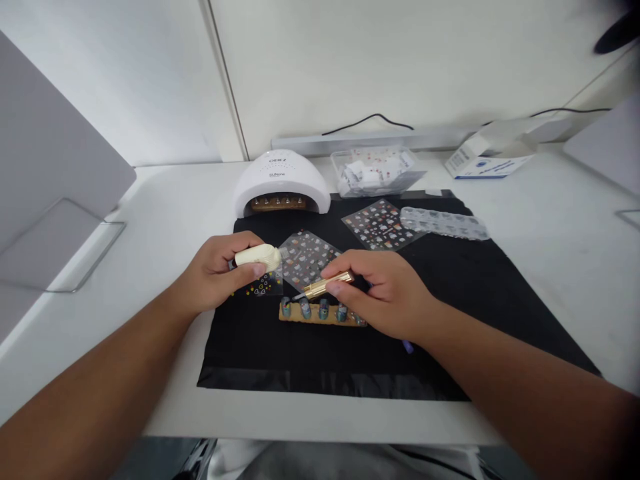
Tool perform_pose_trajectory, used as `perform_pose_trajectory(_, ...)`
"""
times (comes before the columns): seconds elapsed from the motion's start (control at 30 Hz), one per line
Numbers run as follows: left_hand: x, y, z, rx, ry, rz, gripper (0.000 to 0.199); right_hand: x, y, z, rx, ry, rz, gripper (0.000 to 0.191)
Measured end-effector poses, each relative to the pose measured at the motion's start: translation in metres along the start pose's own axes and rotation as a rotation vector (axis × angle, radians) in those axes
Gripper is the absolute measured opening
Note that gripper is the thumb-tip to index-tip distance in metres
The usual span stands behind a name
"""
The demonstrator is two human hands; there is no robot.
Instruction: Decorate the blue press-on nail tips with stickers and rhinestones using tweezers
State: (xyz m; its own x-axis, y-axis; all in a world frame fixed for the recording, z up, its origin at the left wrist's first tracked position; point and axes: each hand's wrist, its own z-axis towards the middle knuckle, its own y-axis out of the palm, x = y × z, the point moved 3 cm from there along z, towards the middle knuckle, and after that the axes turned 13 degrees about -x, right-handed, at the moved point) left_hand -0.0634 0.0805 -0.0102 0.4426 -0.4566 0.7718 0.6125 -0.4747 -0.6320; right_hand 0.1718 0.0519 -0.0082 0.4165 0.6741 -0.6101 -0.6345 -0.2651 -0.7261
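My left hand (217, 272) is wrapped round a cream-coloured bottle (257, 256), tilted with its neck to the right. Between the fingers of my right hand (383, 287) is a gold-handled brush (327, 285), its tip pointing down and left at the leftmost nail. Several decorated nail tips (323, 309) stand in a row on a wooden strip (314, 321) on the black mat (260, 353). The strip's right end is partly under my right hand. Behind the strip lies a clear sticker sheet (305, 257); a smaller one (267, 283) is beside my left hand.
At the back left stands a white nail lamp (281, 175) with another row of tips inside. A clear tray (343, 160) of packets and an open white box (493, 157) are behind the mat. Another sticker sheet (380, 225) and a clear plastic strip (445, 223) lie at right.
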Motion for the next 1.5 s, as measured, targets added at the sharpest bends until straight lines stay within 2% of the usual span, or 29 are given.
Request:
perform_pose_trajectory(0.2, 0.001, 0.0, 0.001, -0.001, -0.003, -0.005, 0.017, 0.001, 0.001, 0.001, -0.012, -0.05, 0.021, 0.009)
perform_pose_trajectory(0.37, 0.0, 0.0, 0.001, 0.004, 0.016, -0.01, 0.016, 0.013, -0.001, 0.0, 0.06, 0.132, -0.019, 0.011)
perform_pose_trajectory(0.57, -0.002, 0.0, 0.0, 0.011, 0.069, -0.018, 0.015, 0.012, -0.003, -0.002, 0.089, 0.165, 0.018, 0.012)
perform_pose_trajectory(0.77, -0.003, 0.0, 0.001, 0.016, 0.071, -0.043, 0.017, 0.022, -0.004, 0.0, 0.191, 0.35, 0.093, 0.014)
perform_pose_trajectory(0.87, -0.002, -0.001, -0.001, 0.025, 0.064, -0.061, 0.017, 0.029, -0.004, 0.001, 0.248, 0.399, 0.189, 0.016)
perform_pose_trajectory(1.1, -0.003, -0.001, -0.001, 0.036, -0.01, -0.023, 0.019, 0.034, -0.001, 0.003, 0.282, 0.397, 0.306, 0.016)
perform_pose_trajectory(1.33, -0.011, -0.002, 0.0, 0.146, -0.123, -0.105, 0.026, 0.034, -0.003, 0.006, 0.353, 0.336, 0.328, 0.016)
perform_pose_trajectory(1.5, -0.014, 0.0, 0.002, 0.199, -0.14, -0.115, 0.031, 0.028, -0.008, 0.006, 0.395, 0.287, 0.378, 0.016)
